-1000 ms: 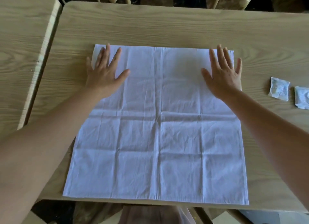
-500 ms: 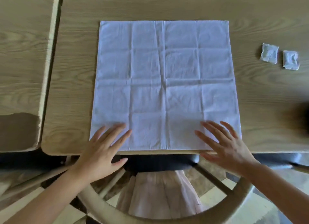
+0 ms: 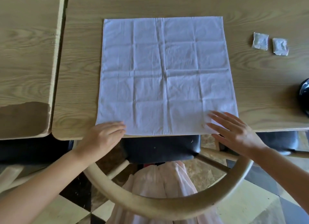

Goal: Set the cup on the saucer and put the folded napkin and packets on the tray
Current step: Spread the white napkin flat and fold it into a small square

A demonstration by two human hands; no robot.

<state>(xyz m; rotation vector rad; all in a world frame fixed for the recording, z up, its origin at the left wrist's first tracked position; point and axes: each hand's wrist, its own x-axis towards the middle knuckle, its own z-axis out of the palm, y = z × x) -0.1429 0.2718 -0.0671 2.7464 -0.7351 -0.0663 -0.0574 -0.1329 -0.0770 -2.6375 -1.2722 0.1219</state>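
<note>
Where napkin (image 3: 167, 76) meets table edge (image 3: 70, 137), left hand (image 3: 102, 137), right hand (image 3: 234, 132) flat

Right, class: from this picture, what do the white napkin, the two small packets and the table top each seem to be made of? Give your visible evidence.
Napkin: probably woven cotton or linen, matte; it holds a grid of soft fold creases. Left packet and right packet: likely paper or thin film, crinkled, slightly frayed edges; which one is unclear. Table: light wood or wood-look laminate, satin, with visible grain lines.
</note>
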